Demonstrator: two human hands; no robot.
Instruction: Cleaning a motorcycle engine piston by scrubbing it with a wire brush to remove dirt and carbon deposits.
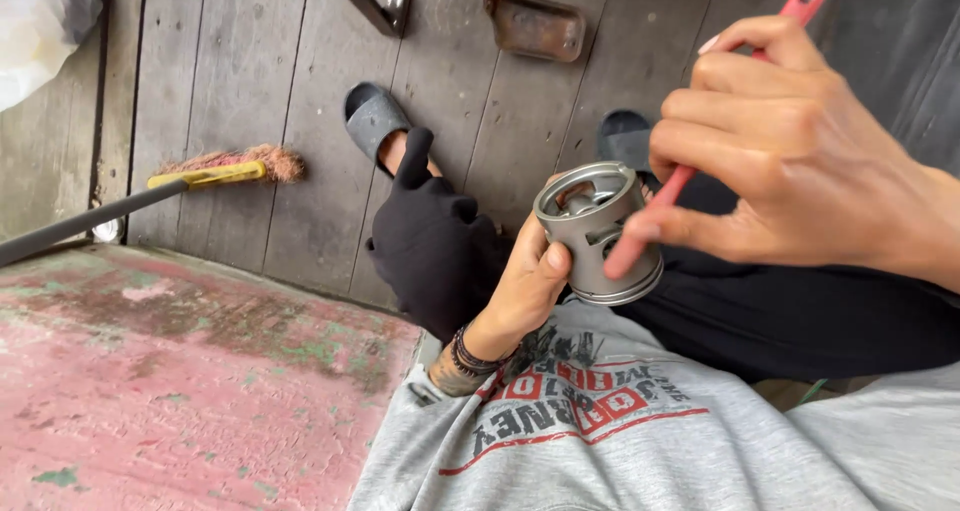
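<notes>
My left hand (525, 286) grips a grey metal piston (597, 229) from below and behind, thumb on its side wall, open end tilted up toward me. My right hand (800, 156) is closed around a red-handled tool (690, 176); the handle runs from upper right down to the piston's side, where its lower end touches the skirt. A black glove (432, 236) lies on my knee just left of the left hand. Beaded bracelets circle my left wrist.
A broom with yellow collar and reddish bristles (222, 169) lies on the dark plank floor at left. A worn red-painted surface (170, 371) fills the lower left. Grey sandals (372, 116) are on my feet. A rusty metal tray (535, 26) sits at the top.
</notes>
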